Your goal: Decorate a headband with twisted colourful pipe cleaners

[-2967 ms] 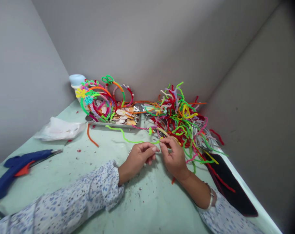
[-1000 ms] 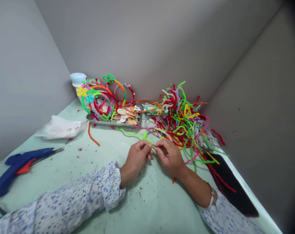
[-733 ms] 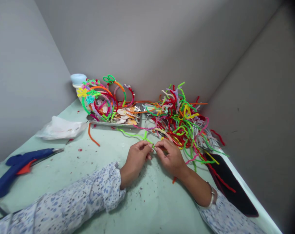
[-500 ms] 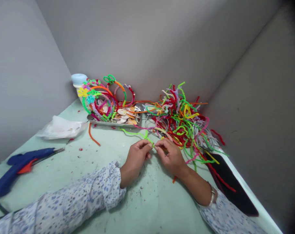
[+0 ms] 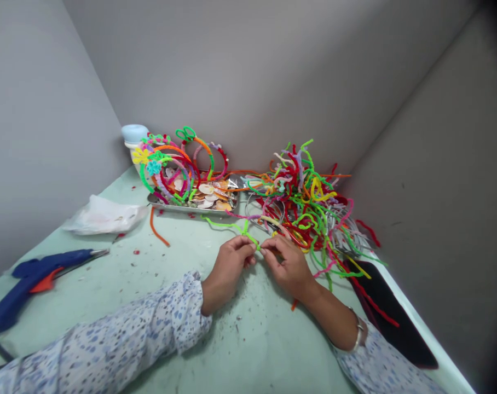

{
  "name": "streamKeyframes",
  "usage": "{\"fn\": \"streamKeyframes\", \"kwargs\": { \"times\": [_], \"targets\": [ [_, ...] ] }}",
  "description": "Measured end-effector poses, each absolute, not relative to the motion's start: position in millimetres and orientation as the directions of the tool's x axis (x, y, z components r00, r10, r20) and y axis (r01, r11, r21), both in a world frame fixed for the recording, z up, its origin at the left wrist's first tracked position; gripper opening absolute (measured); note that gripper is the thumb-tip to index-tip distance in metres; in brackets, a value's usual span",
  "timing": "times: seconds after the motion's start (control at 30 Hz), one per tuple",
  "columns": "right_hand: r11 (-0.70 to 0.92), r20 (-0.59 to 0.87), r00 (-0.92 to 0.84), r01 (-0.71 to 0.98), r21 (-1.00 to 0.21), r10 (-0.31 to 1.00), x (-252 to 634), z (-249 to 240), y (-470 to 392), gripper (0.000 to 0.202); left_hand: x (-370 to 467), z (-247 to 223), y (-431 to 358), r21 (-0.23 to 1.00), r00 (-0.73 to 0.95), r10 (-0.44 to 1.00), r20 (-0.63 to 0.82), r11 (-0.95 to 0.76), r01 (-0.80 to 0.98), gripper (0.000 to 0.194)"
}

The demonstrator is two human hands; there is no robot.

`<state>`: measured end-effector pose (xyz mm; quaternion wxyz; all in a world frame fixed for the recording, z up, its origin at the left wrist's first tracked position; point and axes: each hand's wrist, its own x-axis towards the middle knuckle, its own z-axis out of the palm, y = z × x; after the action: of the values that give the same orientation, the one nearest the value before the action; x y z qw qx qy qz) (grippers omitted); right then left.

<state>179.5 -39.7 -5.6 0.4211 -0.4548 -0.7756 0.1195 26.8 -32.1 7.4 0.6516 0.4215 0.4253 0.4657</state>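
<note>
Both hands meet over the middle of the table, fingertips pinched on a bright green pipe cleaner (image 5: 246,228). My left hand (image 5: 229,266) closes thumb and forefinger on it. Close beside it, my right hand (image 5: 288,265) pinches the same piece near its end. A long tail of the green stem runs out to the left, and a short branch points up. Behind the fingers lies a pipe cleaner in pink, purple and cream sections (image 5: 254,217), partly hidden by my right hand.
A metal tray (image 5: 186,209) holds shells and headbands (image 5: 211,153) wrapped in coloured pipe cleaners. A tangled pipe-cleaner pile (image 5: 310,202) lies at the back right, near a black flat device (image 5: 412,323). On the left are a blue glue gun (image 5: 39,273) and a plastic bag (image 5: 104,215).
Almost nothing differs. Both hands keep their pinch on the green pipe cleaner, with only tiny shifts of the fingers and a slight shift of the whole view.
</note>
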Motion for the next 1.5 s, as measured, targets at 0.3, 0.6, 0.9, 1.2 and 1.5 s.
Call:
{"fn": "streamKeyframes", "kwargs": {
  "times": [0.3,0.6,0.9,1.2,1.5],
  "targets": [
    [0.568,0.55,-0.241,0.603,-0.56,0.799,179,-6,-41,0.012,26,5,-33,0.957,0.19,0.976,-0.111,0.157,-0.245,0.007],
    [0.573,0.527,-0.279,0.604,-0.554,0.803,179,-5,-41,0.013,26,4,-34,0.951,0.174,0.979,-0.105,0.15,-0.27,0.006],
    [0.581,0.552,-0.261,0.598,-0.552,0.792,180,-5,-42,0.014,26,6,-35,0.942,0.155,0.984,-0.094,0.138,-0.305,0.006],
    [0.586,0.567,-0.252,0.601,-0.543,0.785,180,-5,-41,0.015,27,9,-33,0.94,0.136,0.976,-0.169,0.201,-0.275,0.005],
    [0.59,0.569,-0.258,0.603,-0.536,0.781,181,-9,-41,0.016,28,17,-35,0.918,0.142,0.965,-0.219,0.253,-0.305,0.004]
  ]
}}
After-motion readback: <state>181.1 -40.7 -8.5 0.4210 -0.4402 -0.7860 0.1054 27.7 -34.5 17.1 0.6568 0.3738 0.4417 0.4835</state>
